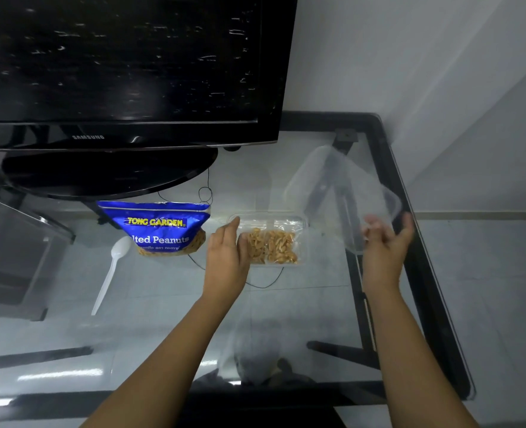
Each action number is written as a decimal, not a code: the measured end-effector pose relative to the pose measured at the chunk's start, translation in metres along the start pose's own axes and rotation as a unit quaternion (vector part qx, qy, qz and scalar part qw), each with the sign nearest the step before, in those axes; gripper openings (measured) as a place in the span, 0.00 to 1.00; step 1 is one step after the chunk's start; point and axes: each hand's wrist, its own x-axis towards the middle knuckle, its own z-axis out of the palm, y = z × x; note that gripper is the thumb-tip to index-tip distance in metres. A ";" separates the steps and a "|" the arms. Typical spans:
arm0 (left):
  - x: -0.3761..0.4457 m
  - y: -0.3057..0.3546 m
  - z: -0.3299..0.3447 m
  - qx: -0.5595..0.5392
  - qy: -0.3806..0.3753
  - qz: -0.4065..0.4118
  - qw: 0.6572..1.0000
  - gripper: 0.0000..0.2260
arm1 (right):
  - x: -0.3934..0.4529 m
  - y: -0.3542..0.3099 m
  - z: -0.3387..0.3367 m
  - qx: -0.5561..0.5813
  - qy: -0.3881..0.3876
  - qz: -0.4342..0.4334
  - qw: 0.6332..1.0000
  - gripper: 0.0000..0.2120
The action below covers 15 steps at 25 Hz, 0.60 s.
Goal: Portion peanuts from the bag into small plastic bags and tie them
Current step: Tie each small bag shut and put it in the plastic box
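A blue bag of salted peanuts (159, 230) stands on the glass table, just in front of the TV base. To its right lies a clear plastic container (298, 223) with peanuts (274, 245) inside. My left hand (226, 257) grips the container's left end, thumb at its far left corner. My right hand (385, 245) holds a clear lid (339, 193) by its near edge; the lid is tilted up above the table to the right of the container. A thin clear plastic bag (255, 344) lies flat on the glass near me, between my forearms.
A white plastic spoon (110, 273) lies left of the peanut bag. A large black TV (125, 72) on a stand fills the back left. The table's black frame edge (416, 242) runs down the right side. A thin black cable (264, 284) loops below the container.
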 end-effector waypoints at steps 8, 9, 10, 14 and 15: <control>-0.007 -0.004 -0.008 -0.100 -0.012 -0.088 0.991 0.18 | -0.016 0.038 0.051 -0.200 -0.147 0.028 0.968 0.18; -0.004 -0.011 -0.006 -0.075 -0.019 -0.097 0.992 0.18 | -0.015 0.044 0.056 -0.214 -0.157 0.028 0.964 0.19; 0.000 -0.017 -0.004 -0.048 -0.030 -0.105 0.993 0.18 | -0.014 0.048 0.060 -0.230 -0.168 0.029 0.958 0.20; 0.013 -0.032 0.002 0.015 -0.075 -0.121 0.990 0.18 | -0.010 0.055 0.063 -0.313 -0.188 0.040 0.930 0.22; 0.014 -0.033 0.001 0.020 -0.075 -0.115 0.990 0.18 | -0.009 0.056 0.060 -0.340 -0.188 0.029 0.921 0.21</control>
